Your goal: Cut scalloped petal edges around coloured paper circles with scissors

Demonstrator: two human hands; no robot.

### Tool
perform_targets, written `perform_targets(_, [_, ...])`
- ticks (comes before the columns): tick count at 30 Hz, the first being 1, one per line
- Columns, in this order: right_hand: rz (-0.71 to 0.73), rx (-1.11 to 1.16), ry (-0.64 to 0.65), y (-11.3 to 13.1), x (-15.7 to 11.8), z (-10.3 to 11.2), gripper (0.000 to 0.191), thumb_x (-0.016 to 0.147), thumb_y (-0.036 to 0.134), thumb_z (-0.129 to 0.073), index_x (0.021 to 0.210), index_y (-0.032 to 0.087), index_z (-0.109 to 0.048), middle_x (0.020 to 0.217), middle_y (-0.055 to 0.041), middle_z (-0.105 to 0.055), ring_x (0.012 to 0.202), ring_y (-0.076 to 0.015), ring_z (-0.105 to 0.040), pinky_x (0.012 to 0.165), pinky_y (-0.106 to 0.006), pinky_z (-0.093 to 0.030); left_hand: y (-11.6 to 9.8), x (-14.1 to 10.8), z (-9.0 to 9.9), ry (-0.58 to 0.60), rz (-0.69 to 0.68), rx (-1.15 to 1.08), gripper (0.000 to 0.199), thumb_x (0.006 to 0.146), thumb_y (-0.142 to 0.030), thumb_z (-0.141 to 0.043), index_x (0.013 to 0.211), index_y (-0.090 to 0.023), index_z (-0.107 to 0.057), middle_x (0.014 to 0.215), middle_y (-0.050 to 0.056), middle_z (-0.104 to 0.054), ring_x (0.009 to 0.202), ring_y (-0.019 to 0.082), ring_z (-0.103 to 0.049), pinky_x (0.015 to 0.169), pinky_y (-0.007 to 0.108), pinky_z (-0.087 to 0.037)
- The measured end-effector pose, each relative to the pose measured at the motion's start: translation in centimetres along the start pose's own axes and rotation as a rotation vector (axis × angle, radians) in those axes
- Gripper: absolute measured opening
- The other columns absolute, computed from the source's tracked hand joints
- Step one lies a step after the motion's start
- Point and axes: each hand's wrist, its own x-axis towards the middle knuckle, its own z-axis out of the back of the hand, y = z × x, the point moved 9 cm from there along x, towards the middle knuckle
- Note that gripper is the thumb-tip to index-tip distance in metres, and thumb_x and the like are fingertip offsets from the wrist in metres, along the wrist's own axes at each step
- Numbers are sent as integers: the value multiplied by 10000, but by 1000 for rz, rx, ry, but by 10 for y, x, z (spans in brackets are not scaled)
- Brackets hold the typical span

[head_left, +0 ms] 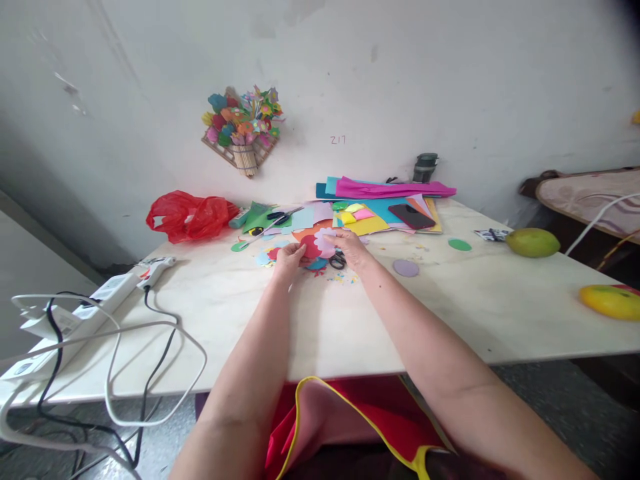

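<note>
My left hand (290, 260) pinches a red paper cutout (311, 247) with a rounded edge, above the middle of the table. Close beside it, my right hand (350, 248) grips a pale lilac scalloped paper cutout (325, 241) between thumb and fingers. The two cutouts overlap where the hands meet. Black-handled scissors (337, 261) lie on the table just below the right hand. Blue paper (317, 265) and small coloured scraps (343, 278) are under and around the hands.
Coloured sheets (375, 217), a phone (411, 216) and a second pair of scissors (279, 217) lie towards the wall. A red plastic bag (187, 217) sits back left. A power strip (75, 327) with looping cables occupies the left edge. A green mango (533, 242) is at right.
</note>
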Motion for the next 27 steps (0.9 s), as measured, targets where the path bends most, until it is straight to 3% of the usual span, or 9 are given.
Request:
perform_targets(5, [-115, 12, 42, -17, -3, -10, 263, 552, 305, -783, 726, 135, -684, 689, -35, -684, 624, -126, -606, 605, -254, -460, 0, -1, -8, 100, -6, -32, 370, 595, -425, -777, 765, -138, -616, 620, 39, -661, 595, 181, -665, 565, 278, -531])
perform_targets(13, [-64, -143, -7, -14, -3, -4, 205, 584, 285, -732, 713, 141, -666, 637, 0, -638, 532, -90, -509, 454, -195, -356, 1, -6, -21, 231, 17, -31, 381, 590, -410, -765, 820, -143, -621, 665, 51, -684, 608, 178, -664, 601, 292, -537])
perform_targets(22, [181, -549, -42, 1, 0, -9, 155, 603, 255, -656, 518, 166, -562, 586, 31, -502, 608, -117, -461, 548, -227, -350, 3, -7, -25, 282, 26, -71, 471, 648, -555, -705, 806, -116, -635, 689, 101, -686, 628, 202, -669, 588, 310, -547])
perform_targets(27, [235, -603, -41, 7, -2, -11, 167, 609, 243, -628, 515, 169, -511, 592, 32, -478, 618, -119, -454, 567, -231, -340, 3, -7, -24, 282, 12, -28, 450, 597, -516, -768, 750, -116, -628, 651, 63, -664, 554, 148, -632, 586, 278, -541])
